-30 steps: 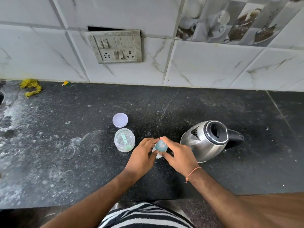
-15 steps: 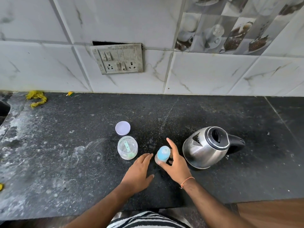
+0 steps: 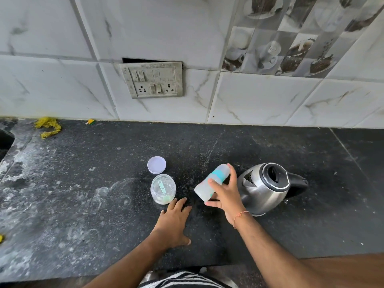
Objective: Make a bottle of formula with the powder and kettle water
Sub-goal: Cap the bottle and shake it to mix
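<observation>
Right hand [image 3: 225,196]: fingers and thumb curled round the baby bottle [image 3: 212,182], gripping mid-body just below the teal collar. Bottle lifted off the counter [image 3: 270,142] and tilted hard, cap end up and far-right, base down and near-left. It sits between the powder jar [image 3: 163,189] and the kettle [image 3: 264,188], close to the kettle's spout.

Left hand [image 3: 173,222]: fingers straight and spread, palm down on the counter, holding nothing; fingertips just near of the jar.

Handling, judged: bottle looks like light, stiff translucent plastic, smooth, likely slippery if wet. A mid-body wrap is a sound hold; capped, so tilting should not spill. Probably being shaken or readied for it.

Containers: bottle shows pale, cloudy contents; level hard to read. Jar is open, clear, with a teal scoop standing inside and a low layer of whitish powder. Its lilac lid [image 3: 156,165] lies flat just far of it. Kettle is steel, black handle to the right, lid open; water inside not visible.
</observation>
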### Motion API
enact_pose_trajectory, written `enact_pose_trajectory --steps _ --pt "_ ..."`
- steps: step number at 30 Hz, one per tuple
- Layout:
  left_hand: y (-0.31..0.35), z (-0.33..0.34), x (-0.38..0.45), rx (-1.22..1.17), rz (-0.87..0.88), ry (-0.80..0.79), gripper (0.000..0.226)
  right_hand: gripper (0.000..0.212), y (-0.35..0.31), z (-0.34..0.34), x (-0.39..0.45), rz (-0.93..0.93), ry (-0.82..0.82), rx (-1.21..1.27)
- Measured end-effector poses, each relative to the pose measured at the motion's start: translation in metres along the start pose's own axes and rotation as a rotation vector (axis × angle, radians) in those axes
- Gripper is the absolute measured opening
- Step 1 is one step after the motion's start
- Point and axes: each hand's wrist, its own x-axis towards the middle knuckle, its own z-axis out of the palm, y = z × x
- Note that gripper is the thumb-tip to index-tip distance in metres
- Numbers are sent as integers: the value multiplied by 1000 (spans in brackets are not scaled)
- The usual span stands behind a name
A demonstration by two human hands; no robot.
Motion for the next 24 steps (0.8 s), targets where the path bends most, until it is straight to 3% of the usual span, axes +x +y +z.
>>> enact_pose_trajectory --steps 3,5,8,11,15,19,22,24 --pt "0 0 0 -13 -11 4 124 85 -2 8 -3 11 -177 -163" --pt "-3 1 0 -10 -7 2 123 84 -5 12 -3 -2 -113 -134" --pt "-3 1 1 -16 1 1 121 79 -13 14 1 1 99 113" --pt "-4 3 0 -27 0 2 126 84 -16 23 -6 4 -103 -96" --pt "-5 1 2 -16 13 2 121 75 -23 23 -4 3 75 138" --pt "-6 1 1 -37 6 8 128 83 -25 30 -10 -14 -114 -98" --pt "-5 -2 2 -16 14 10 121 77 -30 26 -8 -16 52 138" --pt "-4 -1 2 -31 12 7 121 78 -32 25 -6 -2 34 104"
